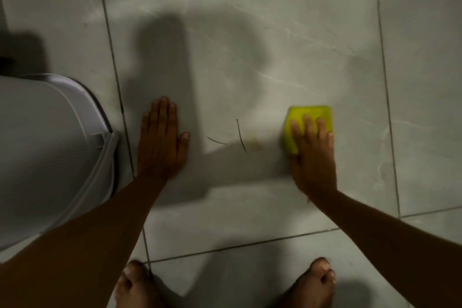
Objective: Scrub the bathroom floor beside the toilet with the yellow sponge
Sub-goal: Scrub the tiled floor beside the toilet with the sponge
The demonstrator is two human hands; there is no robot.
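The right hand (312, 157) is pressing with fingers laid flat on the sponge (311, 114), at 3 o'clock from two hairs (241, 135) and a yellowish stain (255, 144). The left hand (162, 142) is bracing well apart, open-palmed on the floor (275, 45), with the toilet (50, 145) at its 9 o'clock. Since nothing is clamping the sponge, it is probably risking skidding free on a hard stroke, or dragging the hairs along.

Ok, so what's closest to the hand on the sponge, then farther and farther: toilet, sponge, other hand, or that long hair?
From the right hand:
1. the sponge, right under its fingers.
2. the long hair, on the tile to its left.
3. the left hand, flat on the floor, further left.
4. the toilet, far left.
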